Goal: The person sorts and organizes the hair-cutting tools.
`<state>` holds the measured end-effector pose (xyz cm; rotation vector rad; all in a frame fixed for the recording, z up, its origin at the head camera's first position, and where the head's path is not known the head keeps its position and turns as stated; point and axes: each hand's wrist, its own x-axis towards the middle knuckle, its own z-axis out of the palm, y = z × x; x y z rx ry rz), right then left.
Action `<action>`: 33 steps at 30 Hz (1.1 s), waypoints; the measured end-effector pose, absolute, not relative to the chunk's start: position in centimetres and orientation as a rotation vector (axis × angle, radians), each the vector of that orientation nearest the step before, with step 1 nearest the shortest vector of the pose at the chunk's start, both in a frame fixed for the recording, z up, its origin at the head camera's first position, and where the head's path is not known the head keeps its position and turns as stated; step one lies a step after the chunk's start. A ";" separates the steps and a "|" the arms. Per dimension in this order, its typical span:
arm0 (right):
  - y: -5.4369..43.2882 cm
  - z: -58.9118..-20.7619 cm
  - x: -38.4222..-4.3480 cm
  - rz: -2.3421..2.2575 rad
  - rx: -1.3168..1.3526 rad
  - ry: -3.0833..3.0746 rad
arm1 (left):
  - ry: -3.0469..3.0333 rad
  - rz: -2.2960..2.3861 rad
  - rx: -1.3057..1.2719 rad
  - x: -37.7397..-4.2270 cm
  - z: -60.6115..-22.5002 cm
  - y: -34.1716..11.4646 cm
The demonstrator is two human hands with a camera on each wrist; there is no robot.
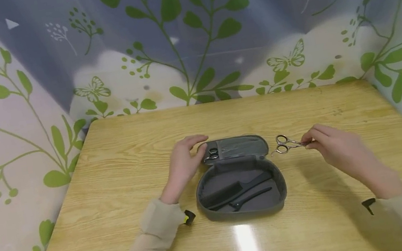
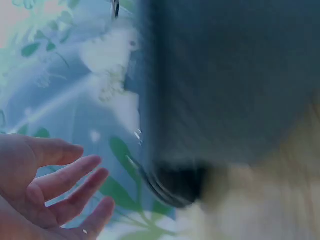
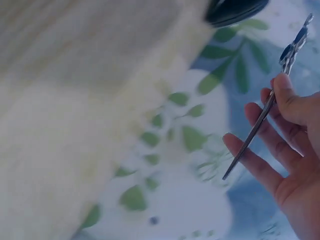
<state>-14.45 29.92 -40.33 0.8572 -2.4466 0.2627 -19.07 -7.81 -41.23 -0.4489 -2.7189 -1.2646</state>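
My right hand (image 1: 335, 144) pinches a pair of silver hairdressing scissors (image 1: 287, 145) above the table, right of the case; the finger rings point left. In the right wrist view the scissors (image 3: 257, 120) lie between thumb and fingers, closed. A grey zip case (image 1: 246, 215) lies open. Beside the left end of its lid (image 1: 247, 146) is my left hand (image 1: 184, 160), fingers loosely bent, holding nothing; whether the thumb touches the lid cannot be told. Another pair of scissors (image 1: 212, 154) sits in the lid's pocket. A black comb (image 1: 223, 194) and a black hair clip (image 1: 252, 197) lie inside the case.
The case rests on a light wooden table (image 1: 126, 138). Behind and beside the table hangs a curtain (image 1: 185, 34) printed with leaves and butterflies. A bright reflection lies on the table in front of the case.
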 end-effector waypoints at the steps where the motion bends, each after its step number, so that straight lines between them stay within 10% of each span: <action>1: 29.2 -40.0 -14.5 0.258 0.874 -2.427 | -2.692 -1.311 -0.467 -18.8 -40.9 -7.5; 33: 20.1 -39.7 -14.9 0.430 1.084 -2.412 | -2.573 -2.337 -0.502 -16.3 -40.1 -4.4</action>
